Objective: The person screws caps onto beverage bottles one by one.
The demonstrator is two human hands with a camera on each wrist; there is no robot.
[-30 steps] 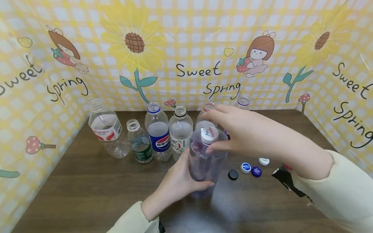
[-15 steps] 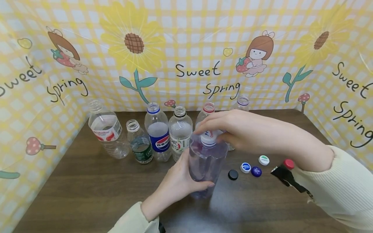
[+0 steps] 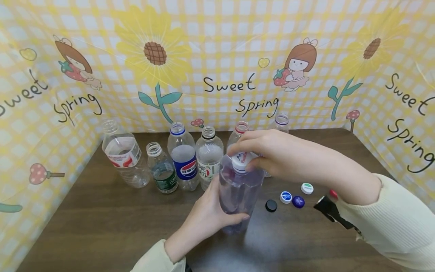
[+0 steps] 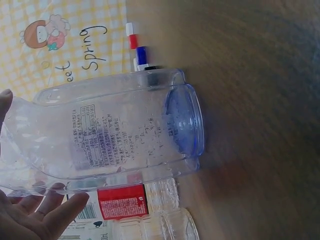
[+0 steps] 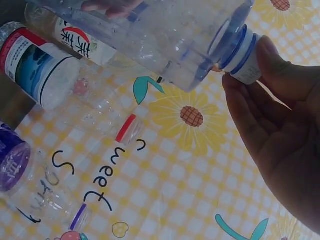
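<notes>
A large clear, faintly purple plastic bottle (image 3: 238, 200) stands upright in the head view, close in front of me. My left hand (image 3: 207, 213) grips its body from the left, thumb across the near side. On the bottle's neck sits a white screw cap (image 3: 239, 162) with red and blue print. Coming from the right, my right hand (image 3: 276, 155) pinches this cap between thumb and fingers. The right wrist view shows the thumb and forefinger on opposite sides of the cap (image 5: 247, 75). In the left wrist view the bottle's ribbed base (image 4: 185, 120) is near the wooden tabletop.
Uncapped bottles line the back: a red-labelled one (image 3: 122, 155), a small green-labelled one (image 3: 162, 173), a Pepsi one (image 3: 183, 162) and others. Loose caps lie right: black (image 3: 271, 206), blue-and-white (image 3: 286, 197), purple (image 3: 298, 201), green-and-white (image 3: 307, 188), and red (image 3: 333, 193) beside the sleeve.
My right hand's fingers have moved from spread around the cap to a pinch on it, and the wrist has turned slightly. The left hand and the bottle have stayed in place.
</notes>
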